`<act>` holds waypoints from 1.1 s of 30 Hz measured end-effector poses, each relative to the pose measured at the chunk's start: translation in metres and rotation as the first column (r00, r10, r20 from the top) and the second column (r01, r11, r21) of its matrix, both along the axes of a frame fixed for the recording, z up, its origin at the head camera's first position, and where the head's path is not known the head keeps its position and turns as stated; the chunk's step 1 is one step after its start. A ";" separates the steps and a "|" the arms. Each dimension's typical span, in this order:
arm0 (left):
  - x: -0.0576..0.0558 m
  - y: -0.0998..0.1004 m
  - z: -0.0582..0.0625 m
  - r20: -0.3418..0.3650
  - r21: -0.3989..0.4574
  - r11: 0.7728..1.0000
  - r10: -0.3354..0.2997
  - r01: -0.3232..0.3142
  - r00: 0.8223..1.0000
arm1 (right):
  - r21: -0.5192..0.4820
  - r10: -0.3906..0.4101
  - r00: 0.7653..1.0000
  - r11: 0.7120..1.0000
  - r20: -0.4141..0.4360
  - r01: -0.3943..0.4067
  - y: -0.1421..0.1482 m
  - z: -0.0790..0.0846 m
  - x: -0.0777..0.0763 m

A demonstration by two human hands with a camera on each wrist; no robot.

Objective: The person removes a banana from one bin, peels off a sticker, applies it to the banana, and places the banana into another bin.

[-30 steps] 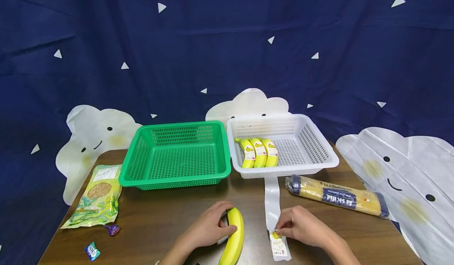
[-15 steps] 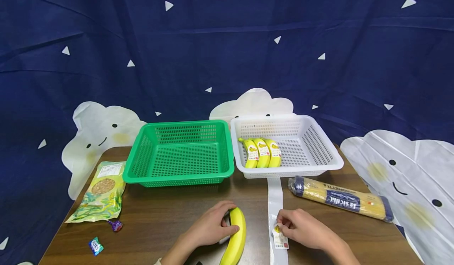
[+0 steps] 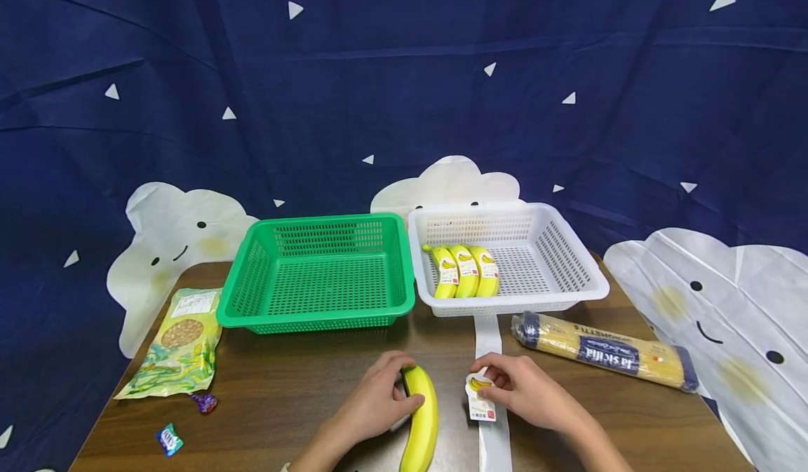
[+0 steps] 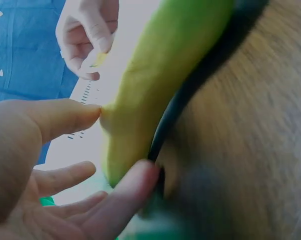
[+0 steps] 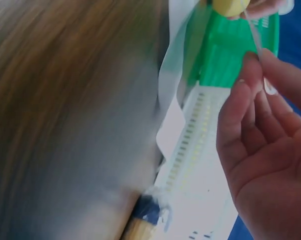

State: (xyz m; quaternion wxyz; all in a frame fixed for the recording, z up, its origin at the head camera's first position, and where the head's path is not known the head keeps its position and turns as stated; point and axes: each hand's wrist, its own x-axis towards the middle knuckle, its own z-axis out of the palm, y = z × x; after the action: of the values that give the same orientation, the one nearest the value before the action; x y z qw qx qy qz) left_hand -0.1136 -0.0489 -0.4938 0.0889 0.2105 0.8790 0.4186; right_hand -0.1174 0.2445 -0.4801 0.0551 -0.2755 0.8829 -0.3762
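My left hand holds a yellow banana near its upper end, thumb on one side and fingers on the other. The banana lies on the table, its lower end cut off by the frame edge. Between thumb and forefinger, my right hand pinches a white sticker printed with a banana picture. Seen edge-on in the right wrist view, the sticker is a thin pale strip. Beneath that hand runs a white backing strip. Several bananas bearing similar stickers lie in the white basket.
A green basket stands left of the white one. At the right lies a spaghetti pack. A yellow-green bag, a purple-wrapped lollipop and a small blue-green packet are on the left of the table.
My right hand has peeled the sticker off the backing strip and moved it up and left, toward the banana. The left hand keeps its hold on the banana.
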 end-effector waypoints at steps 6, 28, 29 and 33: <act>-0.002 -0.002 0.004 -0.052 0.065 0.997 0.038 -0.035 0.998 | -0.090 -0.045 0.994 0.994 0.104 0.054 -0.015 0.003 -0.004; -0.001 0.001 0.007 0.064 0.197 0.980 -0.048 0.034 0.997 | -0.231 0.070 0.979 0.973 0.192 -0.025 -0.066 0.015 0.004; -0.001 0.001 0.007 0.056 0.196 0.980 -0.050 0.038 0.997 | -0.226 0.064 0.979 0.974 0.193 -0.019 -0.066 0.015 0.004; -0.002 -0.001 0.006 0.038 0.194 0.980 -0.054 0.046 0.998 | -0.200 0.041 0.973 0.980 0.225 0.005 -0.064 0.009 0.000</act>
State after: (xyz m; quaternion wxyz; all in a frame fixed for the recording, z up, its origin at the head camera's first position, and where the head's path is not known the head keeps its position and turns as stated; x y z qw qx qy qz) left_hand -0.1154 -0.0494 -0.4873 0.0974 0.2310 0.8267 0.5037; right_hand -0.1169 0.1803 -0.4712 0.1320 -0.2427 0.8261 -0.4911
